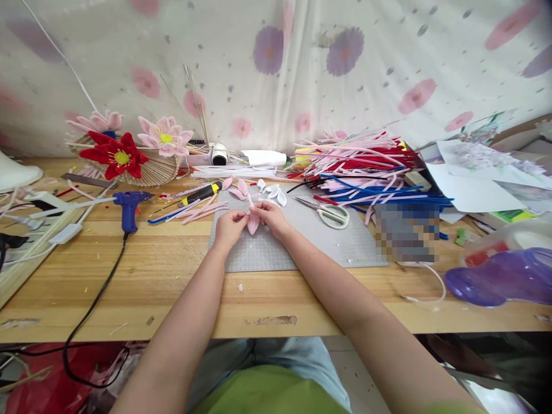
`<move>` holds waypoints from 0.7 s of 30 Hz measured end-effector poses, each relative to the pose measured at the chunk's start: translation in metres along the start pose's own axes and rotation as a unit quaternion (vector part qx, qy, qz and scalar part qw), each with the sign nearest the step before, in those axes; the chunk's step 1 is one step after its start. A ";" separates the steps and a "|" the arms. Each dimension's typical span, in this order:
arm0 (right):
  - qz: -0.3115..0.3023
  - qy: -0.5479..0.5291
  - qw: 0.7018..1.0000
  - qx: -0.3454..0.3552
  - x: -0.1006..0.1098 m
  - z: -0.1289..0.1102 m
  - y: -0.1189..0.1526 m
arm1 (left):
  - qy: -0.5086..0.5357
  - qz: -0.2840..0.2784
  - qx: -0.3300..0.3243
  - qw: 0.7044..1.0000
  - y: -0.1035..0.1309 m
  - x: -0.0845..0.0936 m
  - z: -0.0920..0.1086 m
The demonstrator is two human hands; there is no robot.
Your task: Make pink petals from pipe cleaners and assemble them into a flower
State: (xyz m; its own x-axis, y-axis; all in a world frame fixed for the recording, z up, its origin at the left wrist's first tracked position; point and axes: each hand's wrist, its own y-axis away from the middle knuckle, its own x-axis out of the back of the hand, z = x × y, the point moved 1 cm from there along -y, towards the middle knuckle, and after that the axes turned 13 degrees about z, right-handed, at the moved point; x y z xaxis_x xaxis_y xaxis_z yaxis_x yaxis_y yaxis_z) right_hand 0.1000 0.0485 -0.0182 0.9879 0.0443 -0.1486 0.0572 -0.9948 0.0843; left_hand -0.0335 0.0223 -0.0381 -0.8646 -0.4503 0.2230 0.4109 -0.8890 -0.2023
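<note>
Head view: pink, pointed, fuzzy petal (253, 224) is located between the two hands, above the grey gridded cutting mat (319, 247) on the light wooden desk (172, 282). Left hand (232, 227) and right hand (271, 219) both pinch it at the fingertips, from opposite sides; the petal's tip points toward the person. White fuzzy petals (282, 198) lie just beyond the right hand. Scissors with pale handles (334, 217) rest on the mat, to the right of the hands and apart from them.
</note>
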 end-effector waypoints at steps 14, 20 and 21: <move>-0.021 -0.022 0.999 -0.020 0.004 -0.001 0.000 | 0.024 0.037 -0.062 0.997 0.006 0.001 0.015; -0.032 -0.012 0.999 -0.022 0.004 -0.001 -0.001 | 0.006 0.041 -0.080 0.996 0.005 0.002 0.015; -0.032 -0.010 0.999 -0.021 0.004 0.000 -0.001 | 0.001 0.041 -0.082 0.996 0.005 0.002 0.015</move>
State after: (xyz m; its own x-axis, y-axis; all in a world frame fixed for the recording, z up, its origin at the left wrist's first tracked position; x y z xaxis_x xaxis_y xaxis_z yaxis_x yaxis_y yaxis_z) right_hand 0.1041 0.0501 -0.0185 0.9788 0.1054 -0.1754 0.1268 -0.9851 0.1159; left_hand -0.0288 0.0157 -0.0249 -0.8303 -0.5211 0.1977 0.4282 -0.8235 -0.3722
